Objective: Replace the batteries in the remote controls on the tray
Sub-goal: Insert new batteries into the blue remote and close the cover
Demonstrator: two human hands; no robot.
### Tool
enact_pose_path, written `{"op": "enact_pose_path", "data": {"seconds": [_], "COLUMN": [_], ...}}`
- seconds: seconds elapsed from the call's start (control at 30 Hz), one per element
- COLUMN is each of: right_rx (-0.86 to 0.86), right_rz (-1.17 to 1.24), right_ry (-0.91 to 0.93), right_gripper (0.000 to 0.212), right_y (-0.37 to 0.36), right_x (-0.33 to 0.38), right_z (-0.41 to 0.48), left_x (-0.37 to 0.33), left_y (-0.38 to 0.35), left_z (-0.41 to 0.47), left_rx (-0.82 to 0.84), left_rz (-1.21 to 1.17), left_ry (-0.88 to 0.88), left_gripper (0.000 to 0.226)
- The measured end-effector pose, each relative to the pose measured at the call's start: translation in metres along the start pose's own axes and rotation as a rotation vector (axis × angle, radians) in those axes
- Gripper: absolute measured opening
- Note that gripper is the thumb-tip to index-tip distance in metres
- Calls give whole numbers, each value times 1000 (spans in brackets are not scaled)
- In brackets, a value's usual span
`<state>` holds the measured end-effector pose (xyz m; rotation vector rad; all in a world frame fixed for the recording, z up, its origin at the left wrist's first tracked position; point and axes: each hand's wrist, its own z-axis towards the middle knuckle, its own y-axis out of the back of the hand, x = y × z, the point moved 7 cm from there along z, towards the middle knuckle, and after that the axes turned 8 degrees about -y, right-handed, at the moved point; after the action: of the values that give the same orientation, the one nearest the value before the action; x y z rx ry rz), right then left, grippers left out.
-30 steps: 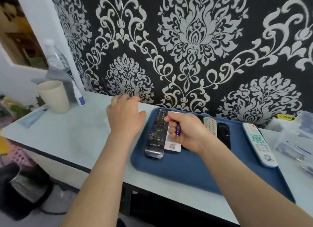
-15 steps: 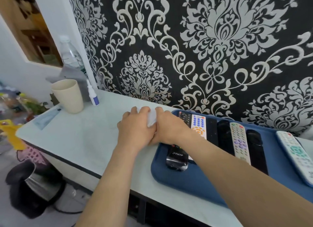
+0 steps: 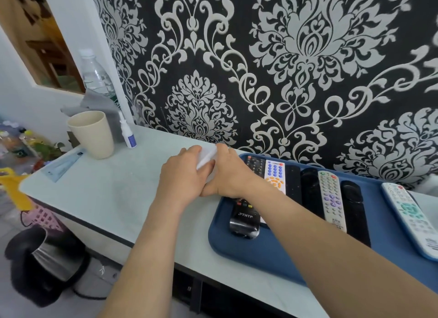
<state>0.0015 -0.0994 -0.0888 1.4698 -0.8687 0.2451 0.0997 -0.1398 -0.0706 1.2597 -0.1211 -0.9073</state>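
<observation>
A blue tray (image 3: 272, 253) lies on the pale table and holds several remotes side by side. Among them are a black one marked DTHTF (image 3: 244, 220), a white one with blue and orange buttons (image 3: 275, 173), a grey one (image 3: 330, 196) and a white one with teal buttons (image 3: 410, 213). Just left of the tray's far corner, my left hand (image 3: 182, 173) and my right hand (image 3: 227, 175) meet on the table. Both grip a small white translucent box (image 3: 206, 159), and the fingers hide most of it. My right forearm crosses over the tray's left end.
A beige cup (image 3: 91, 134), a small spray bottle (image 3: 126, 135) and a clear water bottle (image 3: 94, 76) stand at the table's far left. The patterned wall runs right behind the tray. A kettle (image 3: 47, 258) sits on the floor below the table's front edge.
A second ago my right hand held a small blue battery over the tray. It has moved left to join my left hand on the white box. The view has shifted left.
</observation>
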Motion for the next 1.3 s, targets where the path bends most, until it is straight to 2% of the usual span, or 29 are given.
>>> {"op": "enact_pose_path", "data": {"seconds": [0.23, 0.27, 0.37, 0.47, 0.53, 0.6, 0.63, 0.67, 0.7, 0.8, 0.9, 0.97, 1.0, 1.07, 1.13, 1.17, 1.23, 1.3], "right_rx": [-8, -16, -50, -101, -104, -92, -87, -79, -66, 28, 131, 122, 119, 150, 207, 233, 287, 273], "right_rz": [-10, -40, -161, -279, -346, -376, -372, -361, -351, -325, -176, 71, 253, 597, 778, 808, 844, 873], "right_ry": [-8, -6, -9, 38, 16, -18, -37, -57, -70, -131, -188, -212, -204, -231, -261, -258, -248, -267], "right_gripper": [86, 87, 92, 92, 92, 96, 99, 100, 101, 96, 81, 68, 52, 6, 22, 23, 20, 24], "right_y": [0, 0, -3, -1, 1, 3, 3, 2, 2, 2, 20, 40, 47, 49, 40, 36, 27, 27], "right_x": [1, -2, -12, -6, -5, -9, -12, -15, -17, -18, -19, -13, -7, 2, 12, 14, 20, 17], "right_z": [-2, -3, -8, -10, -9, -9, -10, -10, -11, -10, -9, -8, -9, -10, -9, -8, -8, -9], "left_x": [-6, -5, 2, -4, 12, 42, 59, 72, 79, 83, 84, 83, 82, 82, 84, 83, 76, 59], "left_y": [4, 10, 45, 46, 42, 43, 36, 25, 14, -14, -11, -9, -9, -9, -2, 5, 19, 31], "left_z": [-3, -2, -1, -7, -14, -20, -24, -26, -27, -28, -26, -24, -24, -24, -25, -25, -24, -23], "left_rx": [-13, -45, -289, -333, -447, -651, -699, -685, -606, -332, -319, -325, -326, -340, -386, -419, -485, -518], "left_rz": [46, 42, -55, -128, -381, -840, -1044, -1156, -1169, -1034, -880, -842, -843, -827, -725, -647, -487, -403], "left_ry": [-77, -66, 35, 56, 184, 364, 483, 588, 661, 697, 689, 686, 685, 686, 671, 648, 548, 398], "left_gripper": [26, 27, 33, 16, 19, 22, 24, 26, 28, 38, 45, 59, 63, 73, 84, 86, 77, 57]}}
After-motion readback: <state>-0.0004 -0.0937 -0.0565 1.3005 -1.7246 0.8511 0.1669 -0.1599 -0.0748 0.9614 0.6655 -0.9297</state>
